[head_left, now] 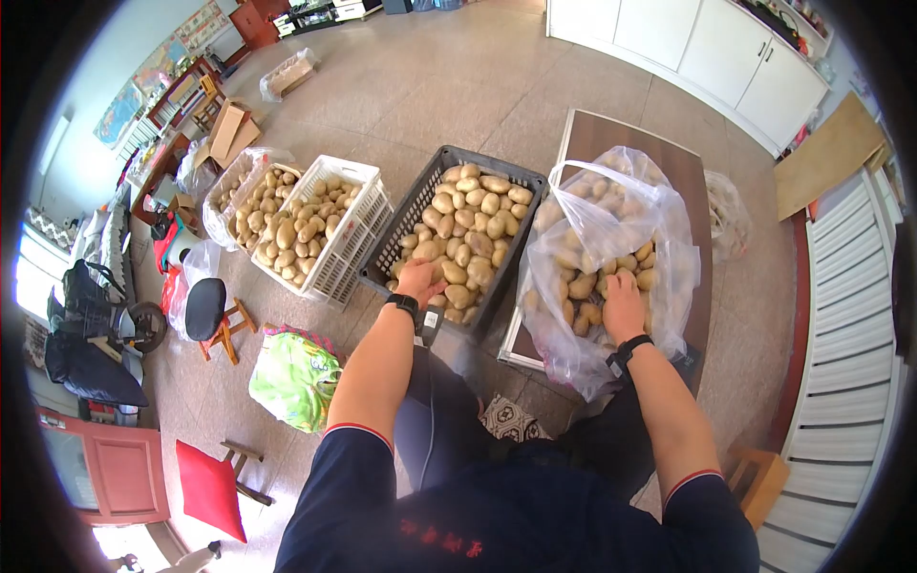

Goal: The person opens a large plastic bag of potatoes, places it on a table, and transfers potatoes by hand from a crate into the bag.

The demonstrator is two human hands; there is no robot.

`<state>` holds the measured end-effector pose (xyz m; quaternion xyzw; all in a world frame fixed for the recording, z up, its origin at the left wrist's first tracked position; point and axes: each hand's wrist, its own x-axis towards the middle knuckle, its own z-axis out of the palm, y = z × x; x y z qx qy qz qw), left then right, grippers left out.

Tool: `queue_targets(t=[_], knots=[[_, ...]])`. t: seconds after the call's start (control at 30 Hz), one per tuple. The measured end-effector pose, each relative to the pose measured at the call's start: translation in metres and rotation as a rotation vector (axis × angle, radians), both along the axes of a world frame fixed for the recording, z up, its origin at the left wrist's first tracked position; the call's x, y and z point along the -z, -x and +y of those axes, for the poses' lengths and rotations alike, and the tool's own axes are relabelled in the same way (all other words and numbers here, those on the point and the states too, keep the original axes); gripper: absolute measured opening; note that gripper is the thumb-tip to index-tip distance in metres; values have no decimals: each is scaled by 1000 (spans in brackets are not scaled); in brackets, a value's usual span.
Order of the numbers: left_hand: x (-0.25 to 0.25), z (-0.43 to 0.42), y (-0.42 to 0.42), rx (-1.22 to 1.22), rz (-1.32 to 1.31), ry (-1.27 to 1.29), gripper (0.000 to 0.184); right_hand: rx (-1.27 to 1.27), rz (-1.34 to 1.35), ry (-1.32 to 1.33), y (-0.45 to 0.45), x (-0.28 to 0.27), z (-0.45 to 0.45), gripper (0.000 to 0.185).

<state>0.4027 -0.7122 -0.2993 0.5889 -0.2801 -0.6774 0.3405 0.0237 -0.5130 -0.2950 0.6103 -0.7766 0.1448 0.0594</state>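
My left hand [420, 281] lies over the potatoes [468, 222] in a black plastic crate [381, 225], near its left front corner. Its fingers are apart and reach across the potatoes, touching them. My right hand [624, 307] is inside the mouth of a clear plastic bag [673, 286]. There its fingers curl down around a potato [611, 283] among the others; the fingertips are partly hidden. The bag stands on a brown board-topped surface [597, 134] to the right of the crate. A dark band circles each wrist.
Left of the black crate stands a white crate [336, 256] of potatoes, beside another potato-filled bag [215, 212]. Nearer are a green bag [291, 380], a black-seated stool [206, 309] and a red-seated stool [208, 489]. White cabinets [707, 59] line the back; a white radiator [845, 325] is at right.
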Motion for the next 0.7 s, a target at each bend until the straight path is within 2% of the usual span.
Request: queue_targets(t=[0.13, 0.17, 0.2, 0.3, 0.43, 0.53, 0.57, 0.6, 0.63, 0.7], knots=[[4, -2, -2, -3, -18, -5, 32, -79, -85, 57, -1, -7, 5, 43], [6, -3, -3, -2, -26, -17, 33, -79, -83, 61, -1, -9, 6, 43], [8, -4, -5, 17, -12, -9, 41, -79, -118, 68, -2, -11, 8, 42], [7, -4, -4, 30, -8, -2, 43, -100, -154, 115, -2, -11, 9, 42], [14, -6, -4, 3, -15, -5, 35, -136, -210, 137, -8, -21, 10, 41], [37, -12, -17, 189, -150, 190, 34, -172, -260, 212, -15, -29, 11, 39], [29, -11, -20, 193, -145, 201, 34, -169, -253, 222, -18, -30, 12, 39], [21, -6, -25, 572, -679, 606, 32, -116, -369, 198, -21, -32, 13, 39], [26, -7, -27, 682, -821, 694, 31, -67, -485, 177, -23, -33, 14, 39], [36, -8, -30, 865, -1122, 895, 28, -87, -502, 265, -20, -17, 17, 38]])
